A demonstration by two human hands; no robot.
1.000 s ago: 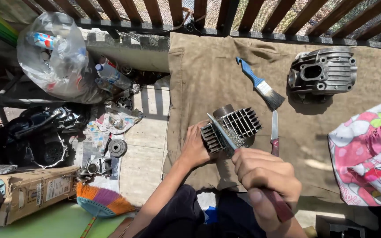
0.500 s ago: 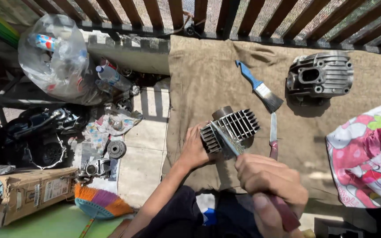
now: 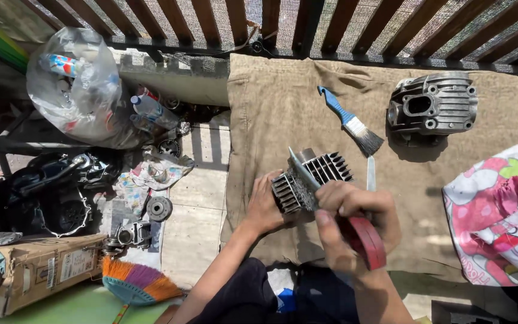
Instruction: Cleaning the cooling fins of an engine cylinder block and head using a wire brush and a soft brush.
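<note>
I hold a finned metal engine cylinder [image 3: 310,183] on the brown cloth [image 3: 271,108], and everything else I place from it. My left hand [image 3: 265,207] comes up from below on a bent, bare forearm and cups the cylinder's near-left end, fingers wrapped against the fins, palm pressed to the metal. My right hand [image 3: 349,222] sits just right of and below the cylinder, fist curled tight round the red handle of a scraper [image 3: 364,240]; its flat grey blade runs up and to the left across the top of the fins, the tip lying on the cylinder's upper face. My right wrist is cocked, thumb along the handle, knuckles toward the camera.

Just right of the cylinder, a thin flat metal tool [image 3: 370,174] lies upright on the cloth, partly behind my right hand. Beyond the cylinder, up and to the right, lies a paintbrush [image 3: 352,123] with a blue handle, bristles pointing toward the cylinder. Farther right of that sits a grey cylinder head [image 3: 433,105], well apart from the cylinder. Right of the cylinder, at the cloth's edge, lies a pink printed fabric [image 3: 499,210].

Left of the cylinder, off the cloth, small engine parts [image 3: 159,208] lie on the tiled floor, with a clear plastic bag [image 3: 79,90] above them and a cardboard box [image 3: 37,270] and a colourful broom [image 3: 136,282] below.
</note>
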